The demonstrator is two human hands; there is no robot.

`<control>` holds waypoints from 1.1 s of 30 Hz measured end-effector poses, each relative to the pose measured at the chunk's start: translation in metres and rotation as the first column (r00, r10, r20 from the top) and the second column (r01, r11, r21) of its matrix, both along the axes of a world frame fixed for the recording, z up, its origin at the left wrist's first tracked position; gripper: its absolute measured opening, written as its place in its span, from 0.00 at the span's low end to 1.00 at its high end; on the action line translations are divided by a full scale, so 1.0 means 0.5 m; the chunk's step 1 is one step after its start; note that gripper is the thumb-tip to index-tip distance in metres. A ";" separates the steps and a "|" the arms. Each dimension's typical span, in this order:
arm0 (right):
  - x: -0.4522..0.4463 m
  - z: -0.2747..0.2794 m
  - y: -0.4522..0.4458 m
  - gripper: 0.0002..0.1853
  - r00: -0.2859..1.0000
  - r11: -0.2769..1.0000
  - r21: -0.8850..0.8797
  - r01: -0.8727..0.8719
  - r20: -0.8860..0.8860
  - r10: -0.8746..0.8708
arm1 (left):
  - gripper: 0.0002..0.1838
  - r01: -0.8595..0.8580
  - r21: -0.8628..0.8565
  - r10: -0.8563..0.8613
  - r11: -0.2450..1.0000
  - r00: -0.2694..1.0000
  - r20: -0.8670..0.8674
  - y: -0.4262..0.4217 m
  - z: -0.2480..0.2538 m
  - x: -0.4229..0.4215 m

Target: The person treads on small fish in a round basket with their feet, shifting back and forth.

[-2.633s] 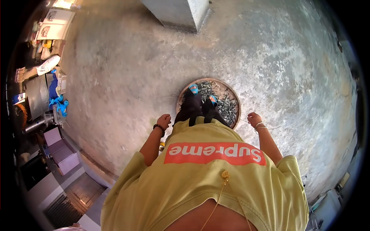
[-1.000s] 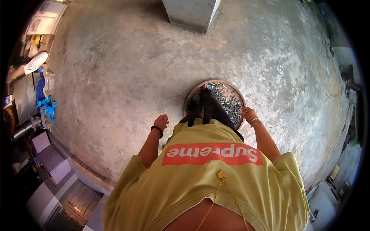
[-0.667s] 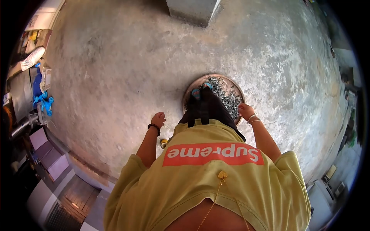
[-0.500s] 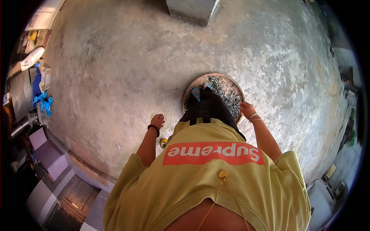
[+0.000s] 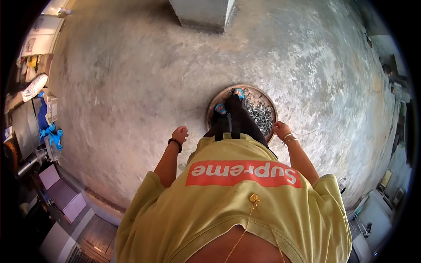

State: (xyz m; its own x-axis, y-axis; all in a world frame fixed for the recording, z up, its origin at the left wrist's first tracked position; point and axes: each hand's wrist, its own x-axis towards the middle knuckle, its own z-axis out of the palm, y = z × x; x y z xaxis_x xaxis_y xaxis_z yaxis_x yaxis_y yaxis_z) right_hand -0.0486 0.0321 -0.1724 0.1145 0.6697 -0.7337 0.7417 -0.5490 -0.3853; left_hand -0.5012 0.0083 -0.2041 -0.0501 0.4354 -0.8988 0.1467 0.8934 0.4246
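A round brown tray [image 5: 273, 104] lies on the floor, strewn with dark, thin, elongated pieces [image 5: 259, 117] too small to name. Over it are my feet in blue sandals [image 5: 220, 108], seemingly standing among the pieces. My left hand [image 5: 180, 133], with a dark bead bracelet, hangs beside my hip, fingers curled and nothing visible in them. On the other side, my right hand [image 5: 281, 129] wears pale bangles; its fingers are curled in and appear empty. In view it sits close to the tray's rim, though it seems to hang higher, at hip height.
A concrete pillar [image 5: 201, 15] stands on the grey floor [image 5: 131, 79] ahead. Along the left side are a blue object [image 5: 55, 138], boxes [image 5: 63, 193] and other household goods. A pale sandal-shaped item [image 5: 35, 87] lies beyond. Pale furniture [image 5: 372, 215] stands at lower right.
My feet have shifted, the right one farther forward. The pillar has slid left in view and the left-hand goods have moved down, so my view has turned. Both hands keep nearly the same pose.
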 end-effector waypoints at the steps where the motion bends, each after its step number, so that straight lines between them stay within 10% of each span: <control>1: -0.001 0.004 0.002 0.10 0.999 0.999 -0.035 0.037 -0.018 -0.038 | 0.17 0.020 -0.004 -0.020 1.000 1.000 -0.016 0.009 -0.001 0.000; 33: -0.019 0.030 -0.007 0.11 1.000 0.995 0.099 0.001 0.013 -0.002 | 0.16 0.080 -0.030 -0.080 0.996 0.997 -0.002 0.017 -0.018 0.005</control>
State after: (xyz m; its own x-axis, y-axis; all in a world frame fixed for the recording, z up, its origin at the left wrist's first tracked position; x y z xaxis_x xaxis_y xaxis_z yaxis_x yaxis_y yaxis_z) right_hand -0.0580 0.0283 -0.1574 0.1250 0.7388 -0.6622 0.7464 -0.5098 -0.4279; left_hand -0.4986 0.0166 -0.2131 -0.0189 0.4113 -0.9113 0.2198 0.8909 0.3975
